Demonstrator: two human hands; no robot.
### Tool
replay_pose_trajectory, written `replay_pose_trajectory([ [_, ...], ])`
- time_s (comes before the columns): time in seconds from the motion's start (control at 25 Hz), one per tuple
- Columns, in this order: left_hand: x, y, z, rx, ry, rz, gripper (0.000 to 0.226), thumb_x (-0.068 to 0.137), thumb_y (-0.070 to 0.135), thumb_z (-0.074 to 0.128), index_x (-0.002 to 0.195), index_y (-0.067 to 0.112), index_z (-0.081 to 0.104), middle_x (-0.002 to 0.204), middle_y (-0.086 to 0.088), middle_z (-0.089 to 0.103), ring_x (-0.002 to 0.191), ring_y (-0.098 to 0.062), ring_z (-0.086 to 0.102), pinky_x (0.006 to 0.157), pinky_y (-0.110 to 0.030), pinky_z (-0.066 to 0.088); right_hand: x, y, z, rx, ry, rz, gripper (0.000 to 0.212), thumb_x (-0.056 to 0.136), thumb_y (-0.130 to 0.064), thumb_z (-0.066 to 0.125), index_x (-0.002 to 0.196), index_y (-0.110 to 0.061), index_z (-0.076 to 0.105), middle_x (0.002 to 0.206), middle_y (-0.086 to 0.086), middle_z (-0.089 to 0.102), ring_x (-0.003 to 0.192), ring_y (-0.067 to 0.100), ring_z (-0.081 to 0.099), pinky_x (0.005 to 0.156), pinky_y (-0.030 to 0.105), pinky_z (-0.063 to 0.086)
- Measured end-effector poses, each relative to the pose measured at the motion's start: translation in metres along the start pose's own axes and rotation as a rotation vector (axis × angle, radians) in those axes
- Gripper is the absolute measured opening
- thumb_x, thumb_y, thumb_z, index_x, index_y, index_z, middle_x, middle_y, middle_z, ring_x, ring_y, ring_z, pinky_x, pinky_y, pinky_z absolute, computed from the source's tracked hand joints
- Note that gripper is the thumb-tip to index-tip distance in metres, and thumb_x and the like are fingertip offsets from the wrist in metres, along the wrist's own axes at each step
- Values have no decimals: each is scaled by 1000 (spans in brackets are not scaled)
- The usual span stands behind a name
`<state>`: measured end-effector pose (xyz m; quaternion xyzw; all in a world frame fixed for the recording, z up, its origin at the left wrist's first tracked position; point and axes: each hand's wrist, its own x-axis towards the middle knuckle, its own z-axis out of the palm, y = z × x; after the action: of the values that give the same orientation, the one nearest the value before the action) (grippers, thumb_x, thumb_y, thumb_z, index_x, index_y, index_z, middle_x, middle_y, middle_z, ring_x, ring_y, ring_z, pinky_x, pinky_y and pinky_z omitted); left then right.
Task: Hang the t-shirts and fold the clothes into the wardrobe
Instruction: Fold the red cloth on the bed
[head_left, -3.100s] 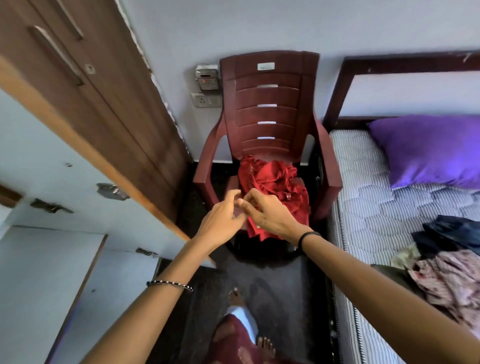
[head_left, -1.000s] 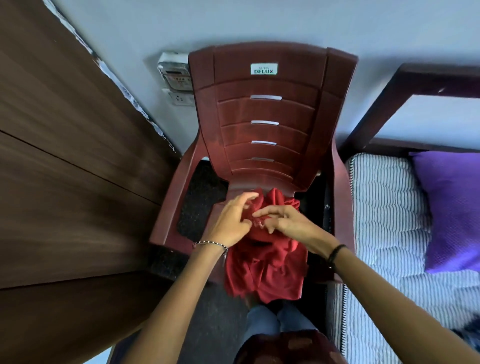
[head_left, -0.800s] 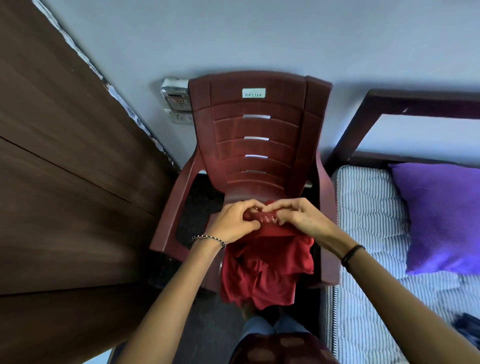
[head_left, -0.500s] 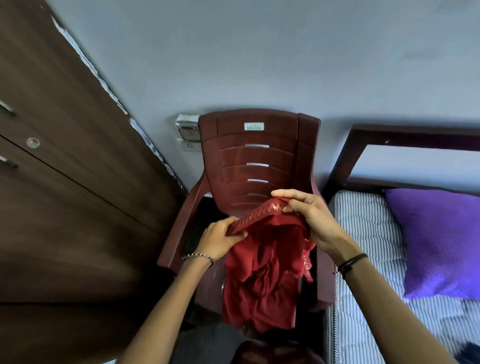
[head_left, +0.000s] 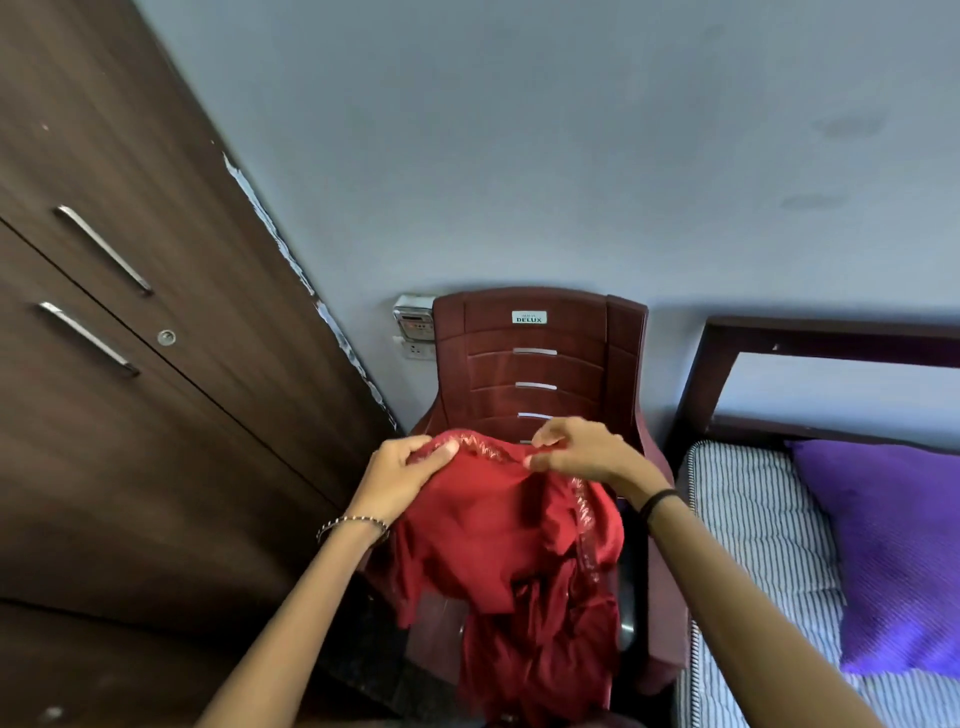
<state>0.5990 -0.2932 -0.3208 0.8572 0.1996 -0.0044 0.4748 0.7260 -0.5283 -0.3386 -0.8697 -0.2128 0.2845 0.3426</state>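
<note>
Closest in, both forearms reach toward the chair (head_left: 540, 364), with a beaded bracelet (head_left: 353, 522) on the left wrist and a black band (head_left: 657, 501) on the right. The red garment (head_left: 498, 545) hangs in front of the chair, lifted above the seat, and its lower part droops in loose folds past the seat's front edge.

The left hand (head_left: 402, 475) grips the top edge, fingers curled and thumb pressed down over the cloth. The right hand (head_left: 582, 454) pinches the same edge a bit further along, thumb against fingertips. A strip of pale patterned trim runs between them and also trails down one side of the garment.

Handling-wise, this thing looks thin, soft and totally floppy, and light enough that weight isn't an issue. It won't keep any shape by itself. The trim band is probably the firmest bit, so I'd hold along it, out toward the shoulders, and let the rest fall flat. Grab the bunched middle and you just get a ball. Can't tell if it's a t-shirt or some other top.

The chair itself is maroon plastic with a DELUX label on the back. A small meter box (head_left: 413, 322) sits on the wall just behind its left corner. The wardrobe (head_left: 130, 389) stands left of the chair, with the doors in view closed. A bed with a striped mattress (head_left: 753, 519) and a purple pillow (head_left: 893, 545) is on the chair's right.
</note>
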Motion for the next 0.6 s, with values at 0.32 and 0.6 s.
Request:
replay_pose_trajectory([
  [0.32, -5, 75, -3, -28, -228, 155, 32, 80, 42, 79, 86, 11, 70, 69, -2, 68, 62, -12, 53, 62, -21, 43, -28, -56, 35, 754, -111, -349, 26, 79, 2, 81, 101, -10, 72, 94, 8, 74, 91, 17, 66, 91, 33, 51],
  [0.6, -23, 25, -20, 102, -348, -6, 31, 79, 37, 80, 105, 21, 75, 91, 14, 73, 73, -2, 66, 72, -28, 50, -35, -43, 9, 962, 341, -206, 23, 82, 4, 70, 86, -18, 77, 82, 7, 70, 81, 17, 59, 77, 25, 45],
])
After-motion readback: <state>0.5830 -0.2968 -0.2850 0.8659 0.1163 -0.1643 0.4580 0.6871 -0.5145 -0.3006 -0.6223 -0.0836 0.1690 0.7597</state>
